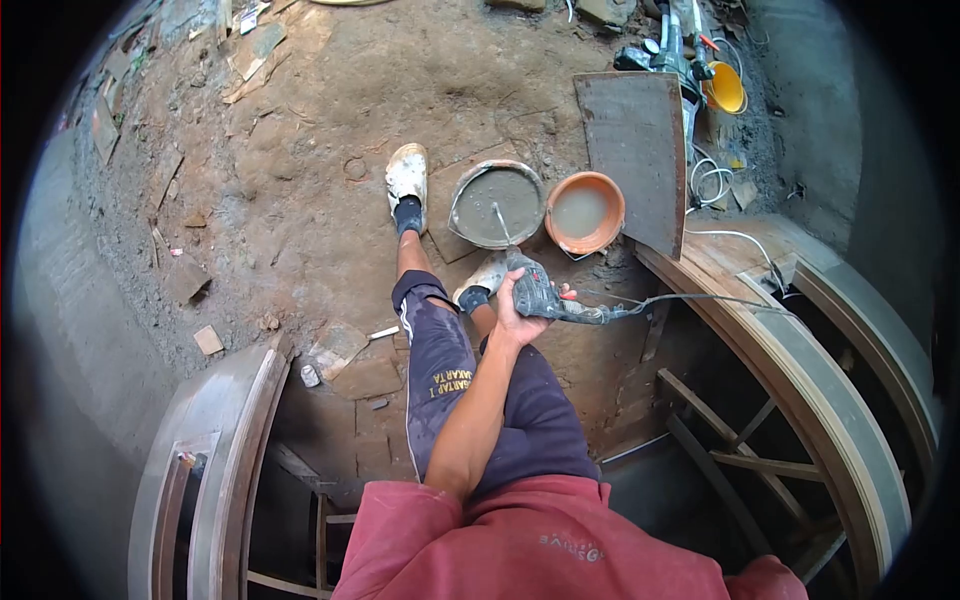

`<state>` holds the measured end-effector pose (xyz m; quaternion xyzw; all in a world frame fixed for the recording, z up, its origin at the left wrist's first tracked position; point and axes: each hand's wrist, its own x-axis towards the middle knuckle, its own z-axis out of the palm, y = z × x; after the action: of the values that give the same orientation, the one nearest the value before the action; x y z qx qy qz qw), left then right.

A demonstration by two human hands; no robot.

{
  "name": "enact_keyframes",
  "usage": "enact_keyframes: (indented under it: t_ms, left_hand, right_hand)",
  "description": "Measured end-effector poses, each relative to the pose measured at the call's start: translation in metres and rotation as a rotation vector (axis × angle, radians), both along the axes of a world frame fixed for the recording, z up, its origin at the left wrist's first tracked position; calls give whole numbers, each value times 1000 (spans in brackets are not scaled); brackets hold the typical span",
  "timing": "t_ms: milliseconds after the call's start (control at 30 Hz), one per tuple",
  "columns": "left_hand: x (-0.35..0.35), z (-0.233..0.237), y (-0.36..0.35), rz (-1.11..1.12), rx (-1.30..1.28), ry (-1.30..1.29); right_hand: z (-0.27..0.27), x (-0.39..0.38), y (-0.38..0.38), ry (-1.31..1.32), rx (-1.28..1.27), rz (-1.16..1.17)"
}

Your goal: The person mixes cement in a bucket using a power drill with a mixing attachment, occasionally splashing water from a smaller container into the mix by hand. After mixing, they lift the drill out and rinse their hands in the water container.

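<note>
My left hand (520, 318) is closed around the body of a dark, dusty power drill (537, 290). A thin metal mixing rod (502, 222) runs from the drill into a round bucket of grey wet cement mix (485, 205). Beside that bucket, on its right, stands an orange bucket (616, 208) holding cloudy greyish water. The drill's cable (660, 298) trails off to the right. My right hand is out of view; only part of the right sleeve (768, 580) shows at the lower edge.
My shoes, one of them (407, 172), are beside the cement bucket. A dark board (635, 150) leans behind the orange bucket. Curved frames (800, 375) flank me on both sides. At the upper right are a yellow bucket (725, 88) and loose white cable (712, 182).
</note>
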<state>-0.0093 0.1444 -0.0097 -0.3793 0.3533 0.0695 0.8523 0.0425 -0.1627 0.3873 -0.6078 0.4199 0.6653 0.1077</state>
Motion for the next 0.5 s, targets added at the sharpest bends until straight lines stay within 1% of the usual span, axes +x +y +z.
enact_keyframes:
  t_ms: [33, 67, 100, 133, 167, 200, 233, 267, 300, 333, 400, 433, 500]
  left_hand:
    - [0, -2, -4, -5, 48, -4]
    - [0, -3, -4, -3, 56, -1]
    - [1, -3, -6, 8, 45, -8]
    - [-1, 0, -10, 14, 27, -13]
    - [-2, 0, -13, 25, -25, -6]
    - [-1, 0, -14, 24, -18, -7]
    - [0, 0, -13, 17, 33, -16]
    - [0, 1, -16, 11, 75, -21]
    - [1, 3, -17, 14, 73, -19]
    - [6, 4, -16, 11, 63, -5]
    - [6, 4, -18, 8, 57, 18]
    - [9, -1, -19, -9, 63, 43]
    - [11, 2, -18, -35, 83, 56]
  right_hand:
    - [-11, 2, 5, 179, 17, 132]
    - [-24, 6, 14, 383, 57, 319]
    - [-38, 15, 30, 535, 124, 552]
    - [-55, 27, 50, 596, 197, 800]
    - [-71, 40, 76, 406, 240, 998]
    - [-79, 57, 105, -38, 366, 1189]
    - [-106, 74, 122, -395, 485, 1258]
    - [-135, 86, 145, -833, 733, 1293]
    - [-154, 97, 180, -875, 779, 1389]
    - [-183, 103, 199, -975, 854, 1421]
    - [-231, 103, 225, -918, 935, 1499]
    - [-249, 103, 234, -924, 951, 1499]
    - [-276, 100, 246, -620, 878, 1541]
